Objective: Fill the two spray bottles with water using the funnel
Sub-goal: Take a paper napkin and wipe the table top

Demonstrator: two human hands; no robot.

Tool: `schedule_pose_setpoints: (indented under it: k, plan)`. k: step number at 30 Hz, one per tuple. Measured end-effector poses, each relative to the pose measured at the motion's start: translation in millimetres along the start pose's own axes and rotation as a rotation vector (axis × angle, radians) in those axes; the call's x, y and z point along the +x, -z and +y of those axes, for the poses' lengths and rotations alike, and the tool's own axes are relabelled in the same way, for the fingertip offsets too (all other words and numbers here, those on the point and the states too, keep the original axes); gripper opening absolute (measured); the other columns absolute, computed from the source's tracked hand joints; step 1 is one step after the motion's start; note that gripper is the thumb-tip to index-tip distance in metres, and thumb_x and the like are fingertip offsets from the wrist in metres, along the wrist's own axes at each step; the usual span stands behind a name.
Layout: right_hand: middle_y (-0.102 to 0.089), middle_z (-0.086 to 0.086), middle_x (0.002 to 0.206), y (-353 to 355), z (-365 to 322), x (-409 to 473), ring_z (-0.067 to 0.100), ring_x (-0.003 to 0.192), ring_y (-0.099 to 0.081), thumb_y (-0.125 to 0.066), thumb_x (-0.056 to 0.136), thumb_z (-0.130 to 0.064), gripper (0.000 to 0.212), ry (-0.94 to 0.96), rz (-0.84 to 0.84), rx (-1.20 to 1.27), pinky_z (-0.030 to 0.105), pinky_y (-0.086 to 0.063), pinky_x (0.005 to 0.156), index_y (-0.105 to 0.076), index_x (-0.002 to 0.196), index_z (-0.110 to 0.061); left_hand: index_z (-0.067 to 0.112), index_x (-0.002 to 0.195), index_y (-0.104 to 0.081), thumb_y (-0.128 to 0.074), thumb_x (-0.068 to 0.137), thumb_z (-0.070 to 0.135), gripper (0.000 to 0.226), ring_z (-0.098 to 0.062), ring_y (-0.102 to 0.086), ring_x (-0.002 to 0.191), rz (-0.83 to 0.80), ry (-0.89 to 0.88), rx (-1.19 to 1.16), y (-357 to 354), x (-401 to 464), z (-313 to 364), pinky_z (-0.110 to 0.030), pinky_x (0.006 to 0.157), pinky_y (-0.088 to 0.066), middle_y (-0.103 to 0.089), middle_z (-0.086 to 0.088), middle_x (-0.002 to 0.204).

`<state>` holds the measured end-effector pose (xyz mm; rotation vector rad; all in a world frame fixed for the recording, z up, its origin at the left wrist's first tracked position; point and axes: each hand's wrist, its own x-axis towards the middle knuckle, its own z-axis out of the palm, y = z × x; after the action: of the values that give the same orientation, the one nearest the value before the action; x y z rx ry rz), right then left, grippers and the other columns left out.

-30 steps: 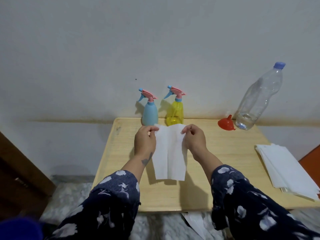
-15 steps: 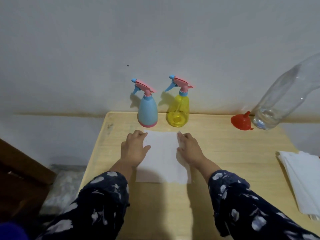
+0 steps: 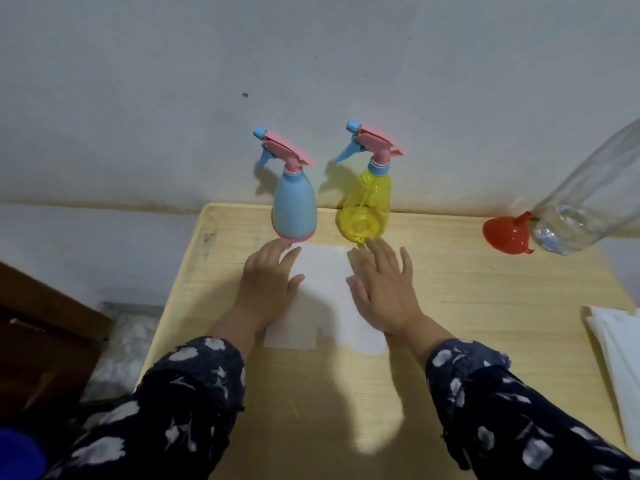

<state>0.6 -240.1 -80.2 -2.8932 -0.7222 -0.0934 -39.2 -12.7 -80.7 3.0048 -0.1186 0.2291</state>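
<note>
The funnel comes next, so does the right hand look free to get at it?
Probably yes. The right hand lies open on the paper, holding nothing, and bare table runs between it and the funnel.

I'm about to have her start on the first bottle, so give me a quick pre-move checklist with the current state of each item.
1. Both hands free: ok. The left hand and right hand lie open on the white paper sheet, gripping nothing.
2. Sheet flat on the table: ok.
3. Spray heads off: not ok. The blue spray bottle and yellow spray bottle both have their heads on.
4. Funnel ready: not ok. The red funnel lies on the table beside the clear water bottle, in neither bottle.
5. Enough water: cannot tell; only a little shows near the bottle's base.
</note>
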Motion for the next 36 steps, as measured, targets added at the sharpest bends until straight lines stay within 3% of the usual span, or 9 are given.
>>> schedule_pose_setpoints:
  k: [4,8,12,17,22,25,28,30,36]
  plan:
    - [-0.010,0.005,0.161,-5,-3,3,0.024,0.149,0.000,-0.005,0.091,-0.062,0.071,0.175,-0.175,-0.015,0.056,0.004,0.115,-0.022,0.151,-0.026,0.018,0.152,-0.022,-0.012,0.085,0.067,0.084,-0.017,-0.012,0.149,-0.275,-0.129,-0.006,-6,0,3,-0.049,0.118,-0.012,-0.014,0.001,0.162]
    - [0.006,-0.003,0.161,-12,-2,12,0.018,0.148,0.011,0.007,0.083,-0.066,0.079,0.132,-0.230,-0.052,0.057,0.009,0.114,-0.003,0.152,-0.029,0.022,0.155,-0.001,-0.011,0.084,0.073,0.088,-0.012,0.006,0.149,-0.322,-0.140,0.020,-9,0,-2,-0.046,0.120,0.002,0.006,0.006,0.163]
    - [0.004,-0.004,0.161,-13,-4,16,0.017,0.148,0.008,0.009,0.086,-0.057,0.076,0.141,-0.229,-0.080,0.057,0.008,0.114,-0.002,0.153,-0.021,0.021,0.155,-0.002,-0.011,0.088,0.071,0.084,-0.013,0.004,0.149,-0.303,-0.145,0.040,-9,-1,-2,-0.048,0.120,0.000,0.004,0.005,0.163]
    - [0.002,-0.005,0.161,-11,-6,-1,0.017,0.149,0.006,0.017,0.082,-0.062,0.085,0.164,-0.222,-0.023,0.056,0.008,0.114,-0.005,0.153,-0.019,0.019,0.155,-0.005,-0.002,0.083,0.071,0.089,-0.014,0.003,0.149,-0.309,-0.140,0.048,-9,-13,3,-0.050,0.120,-0.002,0.002,0.005,0.163]
    - [0.004,-0.006,0.161,-9,-14,-33,0.014,0.148,0.007,0.004,0.085,-0.062,0.080,0.189,-0.248,-0.017,0.054,0.009,0.117,-0.003,0.153,-0.020,0.019,0.155,-0.007,0.001,0.086,0.064,0.083,-0.014,0.002,0.150,-0.327,-0.196,0.032,-1,-44,4,-0.050,0.119,-0.004,0.001,0.006,0.162]
    - [-0.003,-0.005,0.161,-9,-19,-51,0.015,0.149,0.002,0.003,0.088,-0.056,0.075,0.199,-0.239,-0.004,0.052,0.006,0.117,-0.007,0.153,-0.020,0.016,0.151,-0.029,-0.010,0.094,0.044,0.067,-0.021,-0.023,0.147,-0.286,-0.226,0.047,4,-61,3,-0.055,0.114,-0.025,-0.022,0.001,0.159]
    - [-0.006,-0.004,0.161,-7,-26,-66,0.016,0.149,-0.002,0.004,0.090,-0.049,0.070,0.192,-0.236,-0.020,0.053,0.002,0.117,-0.008,0.153,-0.019,0.011,0.137,-0.053,-0.027,0.096,0.028,0.052,-0.027,-0.050,0.130,-0.232,-0.282,0.083,6,-74,3,-0.058,0.093,-0.049,-0.049,-0.004,0.145]
    - [-0.005,-0.004,0.161,-6,-31,-76,0.016,0.149,-0.001,0.006,0.091,-0.045,0.068,0.192,-0.237,-0.033,0.054,0.002,0.117,-0.006,0.153,-0.020,0.012,0.133,-0.058,-0.030,0.094,0.026,0.050,-0.027,-0.055,0.125,-0.201,-0.303,0.099,8,-85,5,-0.056,0.088,-0.052,-0.054,-0.003,0.141]
    - [-0.006,-0.004,0.161,-1,-42,-107,0.017,0.149,-0.002,0.005,0.092,-0.042,0.067,0.205,-0.230,-0.030,0.053,0.006,0.116,-0.008,0.153,-0.019,0.015,0.137,-0.053,-0.024,0.099,0.027,0.050,-0.023,-0.051,0.130,-0.153,-0.335,0.114,3,-119,6,-0.055,0.095,-0.048,-0.051,0.000,0.144]
